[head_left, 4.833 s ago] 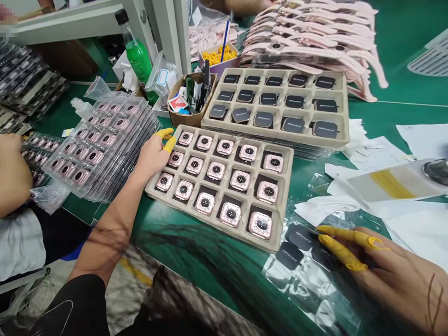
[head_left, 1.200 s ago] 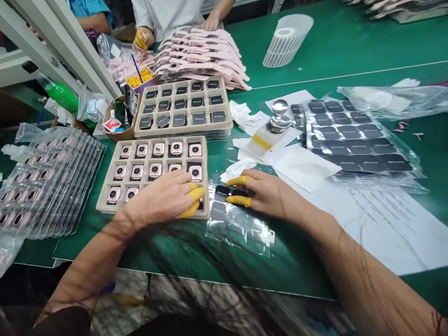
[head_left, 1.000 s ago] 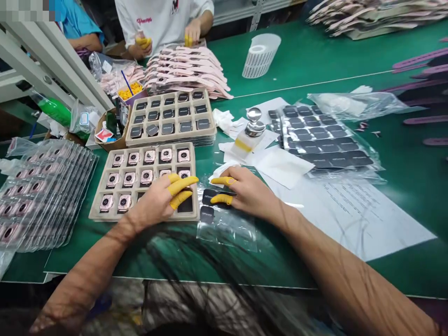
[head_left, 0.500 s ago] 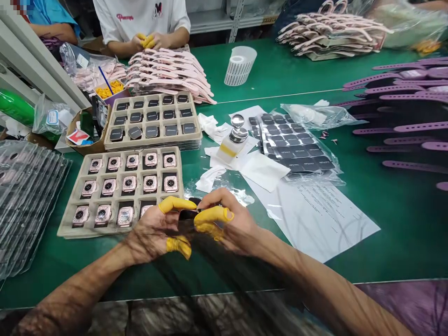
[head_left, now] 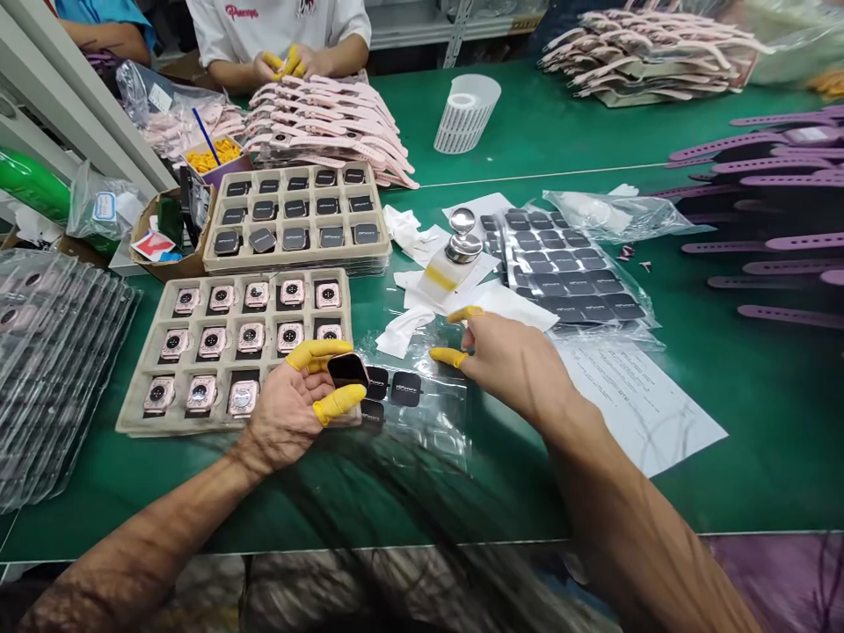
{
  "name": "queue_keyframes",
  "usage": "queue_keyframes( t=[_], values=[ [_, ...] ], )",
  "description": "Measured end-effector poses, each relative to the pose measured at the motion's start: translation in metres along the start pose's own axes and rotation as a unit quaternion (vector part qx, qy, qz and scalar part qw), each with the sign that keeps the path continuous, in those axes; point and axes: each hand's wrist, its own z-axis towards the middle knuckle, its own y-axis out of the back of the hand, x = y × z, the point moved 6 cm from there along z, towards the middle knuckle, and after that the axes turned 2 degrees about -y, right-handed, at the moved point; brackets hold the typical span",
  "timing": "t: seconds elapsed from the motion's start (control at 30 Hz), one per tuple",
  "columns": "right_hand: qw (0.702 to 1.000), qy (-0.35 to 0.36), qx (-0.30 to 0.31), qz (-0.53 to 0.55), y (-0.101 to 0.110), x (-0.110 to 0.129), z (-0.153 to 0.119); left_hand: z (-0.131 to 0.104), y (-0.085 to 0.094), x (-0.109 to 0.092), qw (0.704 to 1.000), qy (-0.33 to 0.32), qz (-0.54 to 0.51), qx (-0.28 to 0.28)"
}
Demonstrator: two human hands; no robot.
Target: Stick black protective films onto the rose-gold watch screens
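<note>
My left hand, with yellow finger cots, holds a smartwatch case between thumb and fingers. Its dark glossy screen faces up and a pink rim shows at the edge. Right beside it, a clear sheet bears a few black square screen films with white lettering. My right hand hovers over the sheet's far right corner, thumb and forefinger apart with nothing visible between them. Close to those fingertips are a crumpled white tissue and a pump bottle of yellowish liquid.
A beige tray of pink watch cases lies left; behind it stands another tray with black-covered ones. Film sheets and printed paper lie right. Purple straps, stacked clear trays and a co-worker are farther out.
My right hand has left the watch and moved right and away from me toward the tissue. My left hand keeps the watch, now tilted screen up. The black films are uncovered.
</note>
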Motion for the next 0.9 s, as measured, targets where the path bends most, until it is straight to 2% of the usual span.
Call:
queue_keyframes(
  t=[0.1, 0.17, 0.27, 0.33, 0.4, 0.47, 0.53, 0.6, 0.73, 0.8, 0.9],
  values=[
    [0.994, 0.054, -0.094, 0.013, 0.001, 0.019, 0.001, 0.003, 0.001, 0.004, 0.998, 0.011, -0.053, -0.007],
    [0.99, 0.086, -0.108, 0.028, -0.006, 0.028, 0.006, 0.004, 0.0, 0.006, 0.997, 0.03, -0.077, 0.0],
    [0.988, 0.109, -0.107, 0.035, -0.015, 0.029, 0.014, 0.004, -0.001, 0.01, 0.992, 0.069, -0.102, -0.003],
    [0.976, 0.133, -0.152, 0.082, -0.008, 0.026, 0.011, 0.003, -0.001, 0.01, 0.992, 0.076, -0.098, -0.007],
    [0.95, 0.156, -0.217, 0.159, 0.009, 0.024, 0.002, 0.002, -0.001, 0.009, 0.994, 0.061, -0.085, -0.009],
    [0.92, 0.178, -0.245, 0.25, 0.025, 0.029, -0.01, 0.002, -0.002, 0.007, 0.996, 0.044, -0.076, -0.005],
    [0.893, 0.218, -0.217, 0.329, 0.035, 0.045, -0.02, 0.001, -0.003, 0.007, 0.996, 0.043, -0.075, 0.004],
    [0.872, 0.281, -0.177, 0.359, 0.038, 0.071, -0.028, 0.001, -0.004, 0.007, 0.996, 0.046, -0.076, 0.012],
    [0.853, 0.412, -0.168, 0.271, 0.034, 0.112, -0.039, 0.0, -0.004, 0.009, 0.997, 0.039, -0.068, 0.016],
    [0.854, 0.429, -0.17, 0.242, 0.031, 0.117, -0.039, 0.0, -0.004, 0.011, 0.997, 0.042, -0.063, 0.01],
    [0.862, 0.418, -0.15, 0.245, 0.028, 0.112, -0.036, -0.001, -0.005, 0.015, 0.994, 0.063, -0.084, 0.008]
  ],
)
